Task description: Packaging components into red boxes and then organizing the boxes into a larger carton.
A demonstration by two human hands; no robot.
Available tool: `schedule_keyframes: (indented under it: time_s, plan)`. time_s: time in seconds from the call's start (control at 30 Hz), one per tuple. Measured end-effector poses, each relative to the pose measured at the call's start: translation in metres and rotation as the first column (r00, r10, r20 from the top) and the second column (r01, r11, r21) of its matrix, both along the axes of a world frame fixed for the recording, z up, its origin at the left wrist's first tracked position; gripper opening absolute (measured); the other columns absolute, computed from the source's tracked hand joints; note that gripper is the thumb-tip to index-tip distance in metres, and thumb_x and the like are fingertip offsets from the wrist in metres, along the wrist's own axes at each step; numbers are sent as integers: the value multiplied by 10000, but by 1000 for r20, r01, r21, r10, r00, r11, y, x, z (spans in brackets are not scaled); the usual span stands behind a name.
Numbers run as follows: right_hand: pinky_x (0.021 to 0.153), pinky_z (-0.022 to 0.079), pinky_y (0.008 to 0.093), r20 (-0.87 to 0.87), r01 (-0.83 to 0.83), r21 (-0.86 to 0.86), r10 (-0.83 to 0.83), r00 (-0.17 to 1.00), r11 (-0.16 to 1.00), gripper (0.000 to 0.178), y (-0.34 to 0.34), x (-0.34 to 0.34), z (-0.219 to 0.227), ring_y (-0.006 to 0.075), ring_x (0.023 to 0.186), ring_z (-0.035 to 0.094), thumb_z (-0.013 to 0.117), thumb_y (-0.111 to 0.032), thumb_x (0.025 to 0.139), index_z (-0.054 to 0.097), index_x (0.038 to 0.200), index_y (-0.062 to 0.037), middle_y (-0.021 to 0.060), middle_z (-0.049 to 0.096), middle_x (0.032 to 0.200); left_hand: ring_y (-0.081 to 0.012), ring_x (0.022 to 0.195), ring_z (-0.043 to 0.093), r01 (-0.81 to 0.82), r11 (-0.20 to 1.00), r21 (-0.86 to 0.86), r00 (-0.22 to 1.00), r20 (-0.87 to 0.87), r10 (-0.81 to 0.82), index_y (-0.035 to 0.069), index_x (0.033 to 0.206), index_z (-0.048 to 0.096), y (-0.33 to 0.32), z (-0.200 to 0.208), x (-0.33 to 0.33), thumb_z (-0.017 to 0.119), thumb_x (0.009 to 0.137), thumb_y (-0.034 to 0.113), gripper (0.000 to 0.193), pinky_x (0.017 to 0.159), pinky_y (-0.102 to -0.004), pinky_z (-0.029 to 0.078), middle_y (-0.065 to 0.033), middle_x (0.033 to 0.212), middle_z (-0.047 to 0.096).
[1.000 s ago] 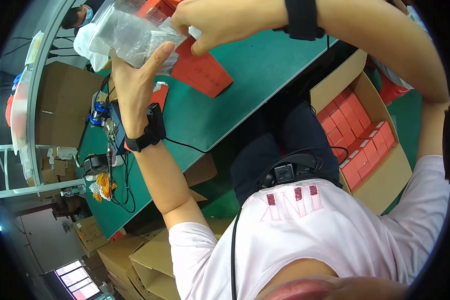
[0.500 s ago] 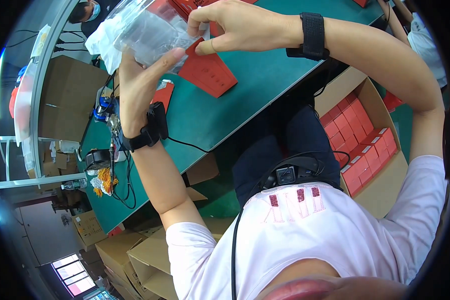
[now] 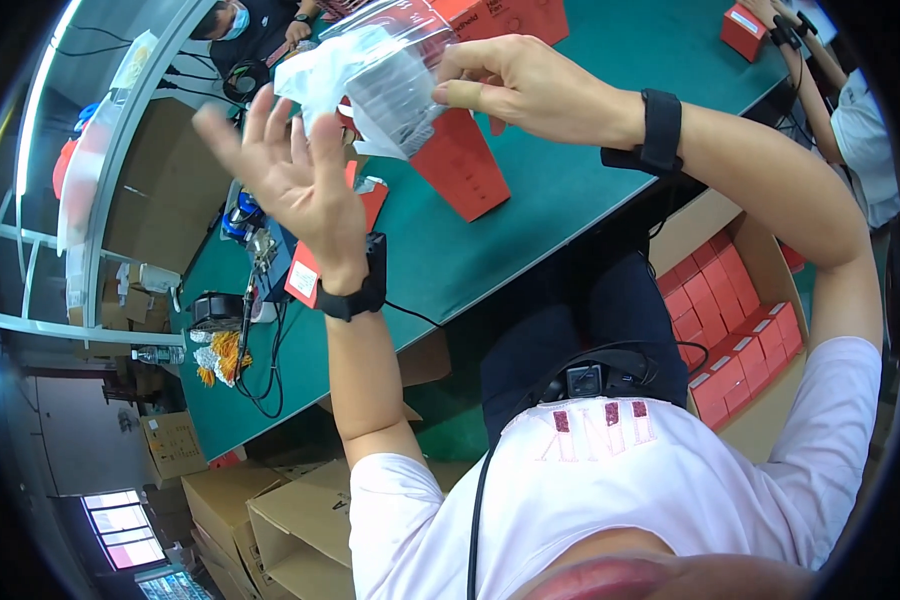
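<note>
My left hand (image 3: pixel 300 195) is raised over the table, fingers spread and holding nothing. To its right is a clear plastic container (image 3: pixel 440 25) with thin clear plastic bags (image 3: pixel 395 95) in it; a crumpled white bag (image 3: pixel 320 75) hangs at its left side. My right hand (image 3: pixel 520 90) is closed, thumb and fingers pinched at the container's right edge; what lies between them is hidden. Just below stands a red tapered carton (image 3: pixel 462 170), its upper part covered by the bags and container. Behind my left wrist lies an opened red carton piece (image 3: pixel 305 275).
The green table (image 3: pixel 530 235) carries a larger red box (image 3: pixel 530 20), cables and an orange-white yarn bundle (image 3: pixel 228 358). A cardboard box (image 3: pixel 760 395) of small red cartons stands at lower right. A co-worker (image 3: pixel 255 45) sits across; another person's arm (image 3: pixel 820 130) is at right.
My left hand has let go of the bags and red carton, drawn back and spread its fingers. My right fingers have moved from the carton's top corner to the clear container's edge.
</note>
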State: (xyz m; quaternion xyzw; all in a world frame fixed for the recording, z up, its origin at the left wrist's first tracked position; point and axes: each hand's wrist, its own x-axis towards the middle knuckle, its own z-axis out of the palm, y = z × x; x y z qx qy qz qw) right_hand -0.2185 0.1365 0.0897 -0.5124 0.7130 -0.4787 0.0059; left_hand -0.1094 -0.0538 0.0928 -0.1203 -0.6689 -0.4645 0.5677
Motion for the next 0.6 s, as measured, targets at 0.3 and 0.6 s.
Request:
schedule_keyframes:
  time_s: [0.3,0.6]
  plan:
    - [642,524,316,-5,136,-166,-138,990,977,204,-10,-1,-6,188,697,643,709,-193,937,681,1095,-67,79,692,871,-254,795,592,80,904,-419,808,558,187,-46,991,652,-22,5,-1,553,915,82,179,739,-340,472,-152,866,645]
    - [770,482,466,-324,-105,227,177,929,968,189,-13,5,67,422,859,617,499,-171,997,526,1020,15,235,628,894,-299,879,579,114,914,-390,747,640,180,-66,1051,629,-30,1,2,572,917,155,264,816,-387,473,-196,903,641]
